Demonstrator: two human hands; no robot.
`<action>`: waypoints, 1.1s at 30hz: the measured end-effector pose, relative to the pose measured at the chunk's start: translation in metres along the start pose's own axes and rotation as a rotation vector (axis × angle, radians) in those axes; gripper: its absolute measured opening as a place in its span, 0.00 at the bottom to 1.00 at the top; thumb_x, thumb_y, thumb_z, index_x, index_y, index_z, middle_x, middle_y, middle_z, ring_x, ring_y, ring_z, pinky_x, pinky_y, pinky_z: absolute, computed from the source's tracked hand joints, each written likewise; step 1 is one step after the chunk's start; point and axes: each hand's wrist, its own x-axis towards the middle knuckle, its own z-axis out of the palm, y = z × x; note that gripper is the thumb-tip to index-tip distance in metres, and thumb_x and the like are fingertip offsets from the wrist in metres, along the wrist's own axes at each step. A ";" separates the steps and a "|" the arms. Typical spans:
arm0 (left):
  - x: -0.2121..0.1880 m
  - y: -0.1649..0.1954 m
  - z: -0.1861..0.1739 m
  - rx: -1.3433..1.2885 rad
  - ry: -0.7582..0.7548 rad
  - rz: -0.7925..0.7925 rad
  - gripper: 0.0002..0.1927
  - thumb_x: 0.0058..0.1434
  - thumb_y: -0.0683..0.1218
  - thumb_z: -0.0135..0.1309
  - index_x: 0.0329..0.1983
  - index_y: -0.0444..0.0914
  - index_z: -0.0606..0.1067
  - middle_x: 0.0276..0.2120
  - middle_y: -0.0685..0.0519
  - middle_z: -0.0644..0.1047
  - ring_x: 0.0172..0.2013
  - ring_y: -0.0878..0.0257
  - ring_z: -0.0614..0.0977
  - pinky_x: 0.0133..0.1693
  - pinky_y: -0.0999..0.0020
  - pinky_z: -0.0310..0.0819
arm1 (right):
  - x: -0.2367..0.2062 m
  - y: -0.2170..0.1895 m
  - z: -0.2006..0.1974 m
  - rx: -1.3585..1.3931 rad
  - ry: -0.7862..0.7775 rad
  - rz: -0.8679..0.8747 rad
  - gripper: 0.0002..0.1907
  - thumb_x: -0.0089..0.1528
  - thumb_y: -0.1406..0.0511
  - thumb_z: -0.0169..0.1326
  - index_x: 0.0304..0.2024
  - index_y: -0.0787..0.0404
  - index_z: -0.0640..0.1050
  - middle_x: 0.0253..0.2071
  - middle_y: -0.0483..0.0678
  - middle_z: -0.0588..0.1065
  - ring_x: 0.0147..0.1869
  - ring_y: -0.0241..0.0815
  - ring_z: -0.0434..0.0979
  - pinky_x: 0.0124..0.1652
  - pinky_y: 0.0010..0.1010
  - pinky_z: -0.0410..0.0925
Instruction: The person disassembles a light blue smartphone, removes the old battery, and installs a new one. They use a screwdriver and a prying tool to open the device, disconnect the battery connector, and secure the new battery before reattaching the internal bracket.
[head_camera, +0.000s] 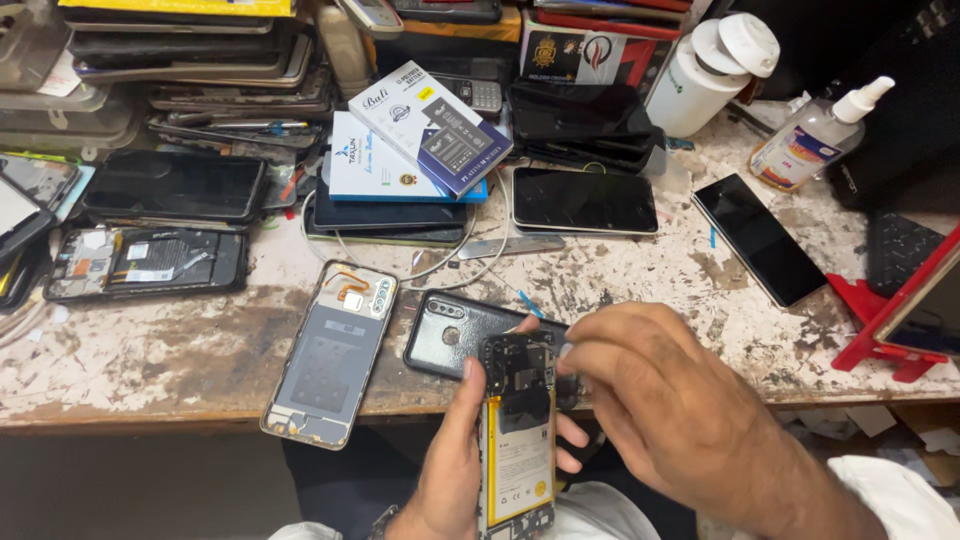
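Yellow-edged battery shows inside the opened phone (517, 440) you're holding upright over the bench edge, back off, circuit board at the top. Your left hand (450, 470) wraps it from the left side, thumb up along the frame, fingers curled behind. Your right hand (660, 400) sits at the phone's top right corner, fingertips (575, 350) pinched narrow w/ what looks like a thin tool between them; too small to tell what kind.

Just behind the phone, a dark back cover (455, 335) lies flat on the worn white bench (160, 350), camera holes up. Left of that, a grey phone frame (333, 352) lies angled, partly over the bench edge. Further back: a black phone (584, 200) face up, another black phone (758, 238) off to the right, stacked battery boxes (415, 140), a white tub (712, 75) & a clear pump bottle (815, 135).
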 end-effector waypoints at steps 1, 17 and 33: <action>0.001 -0.001 0.000 0.005 0.044 0.008 0.37 0.72 0.65 0.25 0.81 0.45 0.50 0.59 0.44 0.71 0.43 0.52 0.81 0.42 0.57 0.82 | 0.001 -0.001 0.000 0.001 0.002 0.004 0.16 0.58 0.67 0.60 0.46 0.66 0.73 0.43 0.55 0.75 0.46 0.50 0.79 0.41 0.35 0.74; -0.002 0.009 0.006 0.050 0.063 -0.009 0.38 0.73 0.66 0.26 0.81 0.45 0.50 0.63 0.41 0.71 0.43 0.55 0.82 0.44 0.60 0.81 | 0.001 -0.001 0.001 -0.010 -0.032 0.203 0.15 0.60 0.65 0.62 0.47 0.65 0.75 0.41 0.51 0.78 0.43 0.45 0.80 0.39 0.33 0.73; -0.002 0.009 0.005 0.039 0.056 -0.003 0.37 0.74 0.65 0.24 0.82 0.46 0.49 0.64 0.41 0.71 0.41 0.55 0.82 0.41 0.60 0.81 | 0.005 -0.003 0.000 0.046 -0.037 0.241 0.19 0.60 0.65 0.59 0.52 0.61 0.72 0.44 0.53 0.78 0.44 0.47 0.82 0.38 0.34 0.74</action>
